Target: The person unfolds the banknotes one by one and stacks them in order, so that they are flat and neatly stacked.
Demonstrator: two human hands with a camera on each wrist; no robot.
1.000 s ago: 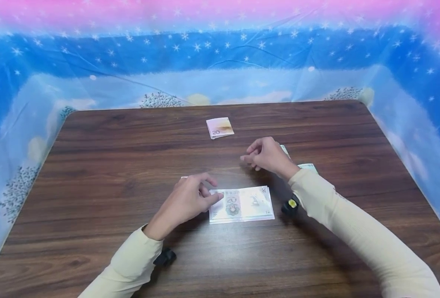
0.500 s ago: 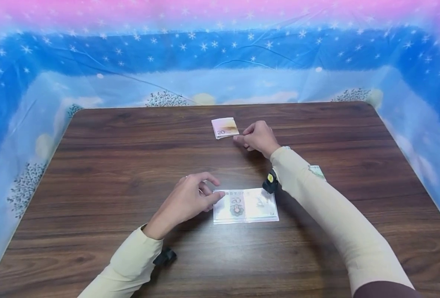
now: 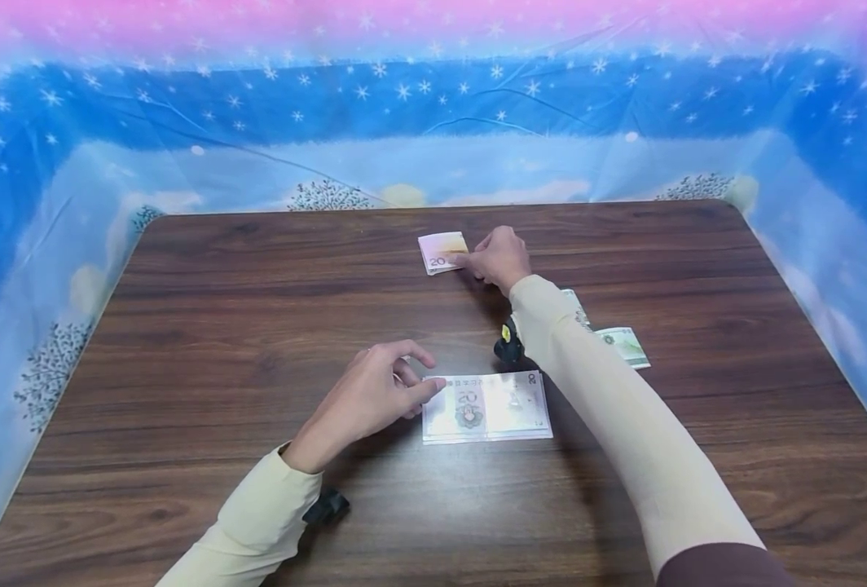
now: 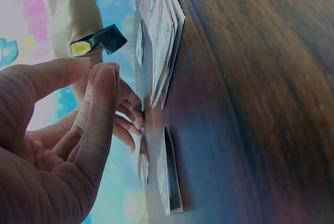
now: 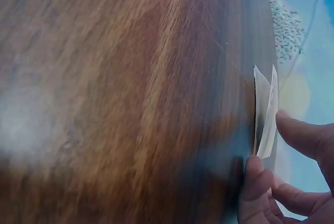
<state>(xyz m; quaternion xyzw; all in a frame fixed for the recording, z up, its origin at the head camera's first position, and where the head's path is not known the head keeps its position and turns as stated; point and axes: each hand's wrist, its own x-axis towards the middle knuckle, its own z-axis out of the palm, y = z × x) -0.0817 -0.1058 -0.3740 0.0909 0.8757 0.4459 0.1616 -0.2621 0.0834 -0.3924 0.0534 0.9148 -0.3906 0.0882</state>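
Beyond the middle of the table, my right hand [image 3: 501, 257] is at a folded 20 banknote [image 3: 441, 251]. Its thumb and bent fingers pinch the note's right edge. In the right wrist view the folded note [image 5: 267, 114] stands slightly apart at its fold, thumb against the upper leaf. My left hand [image 3: 375, 391] is loosely curled with nothing in it, by the left end of flat unfolded banknotes [image 3: 503, 408] stacked one over another. The left wrist view shows the layered edges of that stack [image 4: 166, 41].
Two greenish banknotes lie to the right, one note [image 3: 627, 349] nearer and another [image 3: 574, 306] partly behind the right sleeve. Another folded note [image 4: 168, 177] rests near the left hand, hidden from the head view. A patterned cloth [image 3: 375, 163] surrounds the brown table [image 3: 221, 326].
The right hand has moved forward and left from near the greenish notes to the folded 20 banknote. My left hand has stayed by the stack. The head view has shifted slightly.
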